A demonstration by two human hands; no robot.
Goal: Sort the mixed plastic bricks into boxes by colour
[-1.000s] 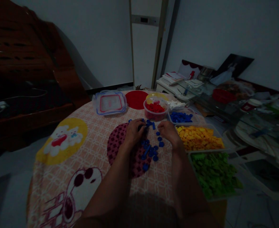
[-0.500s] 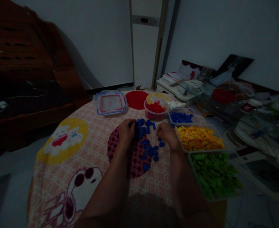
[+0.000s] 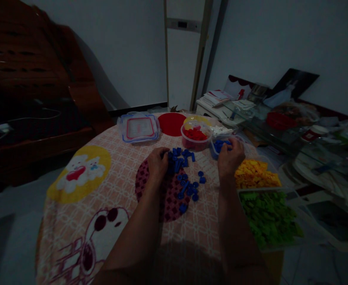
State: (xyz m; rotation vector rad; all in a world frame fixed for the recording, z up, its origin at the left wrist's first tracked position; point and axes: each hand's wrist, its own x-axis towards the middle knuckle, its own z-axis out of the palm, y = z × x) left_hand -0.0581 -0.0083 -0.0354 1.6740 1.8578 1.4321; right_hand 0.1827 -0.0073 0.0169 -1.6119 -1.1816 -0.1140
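My left hand rests at the left edge of a pile of loose blue toy building blocks. Its fingers are curled beside the pile; what they hold, if anything, is hidden. More blue pieces, some round and one long, lie scattered nearer me on the dark red patterned circle and beside it. My right hand is over a clear tub of blue blocks, its fingers bent down at the blocks. Dim light keeps me from seeing what is between them.
Right of the tablecloth stand tubs of yellow blocks and green blocks. A round tub of red blocks is behind the pile. Stacked clear lids lie at the back left. A cluttered glass table adjoins on the right.
My right hand has moved from beside the scattered blue pieces, away from me and to the right, over the blue tub. My left hand has stayed by the pile.
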